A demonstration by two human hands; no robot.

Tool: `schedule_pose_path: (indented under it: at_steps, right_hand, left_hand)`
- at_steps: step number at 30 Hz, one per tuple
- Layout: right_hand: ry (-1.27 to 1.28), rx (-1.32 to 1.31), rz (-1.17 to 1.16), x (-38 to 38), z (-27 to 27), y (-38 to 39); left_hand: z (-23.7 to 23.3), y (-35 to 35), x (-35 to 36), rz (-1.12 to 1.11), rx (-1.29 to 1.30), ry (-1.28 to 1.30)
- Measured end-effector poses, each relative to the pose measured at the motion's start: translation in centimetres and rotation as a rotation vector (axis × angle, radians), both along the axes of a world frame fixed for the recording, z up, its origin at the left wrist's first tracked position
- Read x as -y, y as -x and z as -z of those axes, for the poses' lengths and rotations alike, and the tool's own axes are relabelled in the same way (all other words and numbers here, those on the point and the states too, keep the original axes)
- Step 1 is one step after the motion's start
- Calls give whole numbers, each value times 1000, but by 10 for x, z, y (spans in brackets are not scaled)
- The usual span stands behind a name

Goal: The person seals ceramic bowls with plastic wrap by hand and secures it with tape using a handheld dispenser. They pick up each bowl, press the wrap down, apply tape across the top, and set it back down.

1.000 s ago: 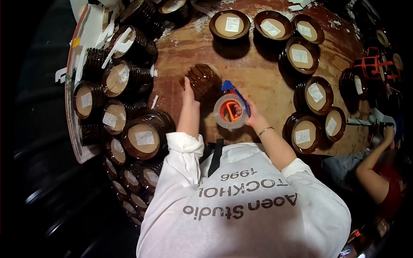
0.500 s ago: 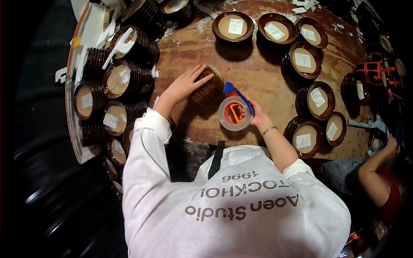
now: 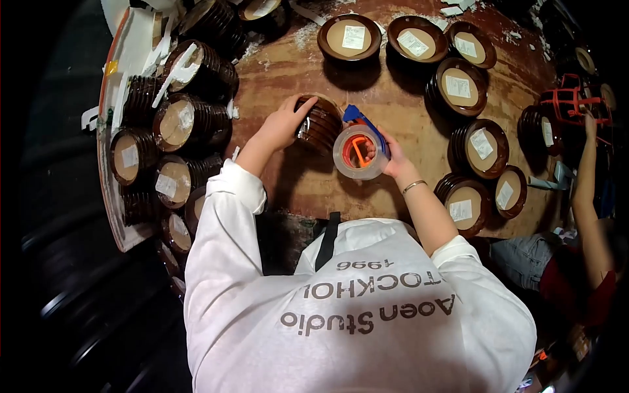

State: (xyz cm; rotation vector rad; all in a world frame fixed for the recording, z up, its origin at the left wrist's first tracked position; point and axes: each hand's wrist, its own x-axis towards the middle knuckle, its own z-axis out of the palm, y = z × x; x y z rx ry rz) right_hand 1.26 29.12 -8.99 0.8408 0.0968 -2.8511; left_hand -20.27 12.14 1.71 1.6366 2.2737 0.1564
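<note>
A stack of glossy brown bowls (image 3: 321,126) stands tilted on the wooden table in front of me. My left hand (image 3: 283,123) grips the stack from its left side, thumb and fingers around it. In my right hand (image 3: 395,156) is a tape dispenser (image 3: 346,169) with a wide roll of clear tape, an orange core and a blue handle. The dispenser's blue head points up beside the stack's right side, close to the bowls. My right fingers are closed around the handle and partly hidden behind the roll.
Wrapped bowl stacks (image 3: 177,124) crowd the left, beside a white board (image 3: 118,213). Labelled stacks (image 3: 481,147) line the table's (image 3: 386,98) back and right. White foam scraps (image 3: 452,11) lie at the back. At right, another person's arm (image 3: 585,187) reaches toward a red strapped bundle (image 3: 573,105).
The bowl stack has turned and tilted more upright under my left hand. My right hand has raised the dispenser slightly. The other person's arm has reached up to the red straps.
</note>
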Motion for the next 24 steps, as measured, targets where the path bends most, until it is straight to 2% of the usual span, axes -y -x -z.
schedule_pose_path:
  at_steps: [2,5,7,9,10,12,14,16,17,18,20,21,24]
  right_hand:
    - [13,13,-6,-2,-8,-1]
    - [-63,123,8,2,-17,-16]
    - [105,99,-10,7,-14,-42]
    - [137,60,-21,12,-18,-61]
    - [177,18,-44,18,-28,-70]
    - [81,58,-21,28,-62,-75]
    - [81,64,-34,36,-85,-73]
    - [33,31,-34,44,-103,-67]
    - [5,-2,-58,44,-109,-58]
    - [3,-6,-70,46,-115,-51]
    - [-307,65,-226,48,-126,-28]
    - [-383,6,-274,49,-131,-18]
    - [-460,30,-380,44,-140,-1]
  left_hand:
    - [-1,4,-8,27,-5,-31]
    - [-3,9,-18,-119,66,187]
    - [0,17,-16,-191,105,189]
    - [15,30,-10,-303,184,203]
    - [23,28,-5,-302,190,207]
    - [31,31,2,-511,175,175]
    - [39,31,9,-564,195,144]
    - [55,30,20,-818,409,14]
    - [63,27,26,-934,415,20]
    - [75,22,33,-946,414,15]
    - [88,10,37,-1148,526,-151]
    - [43,-18,20,-1397,813,-184]
    - [63,-27,28,-1522,1067,-329]
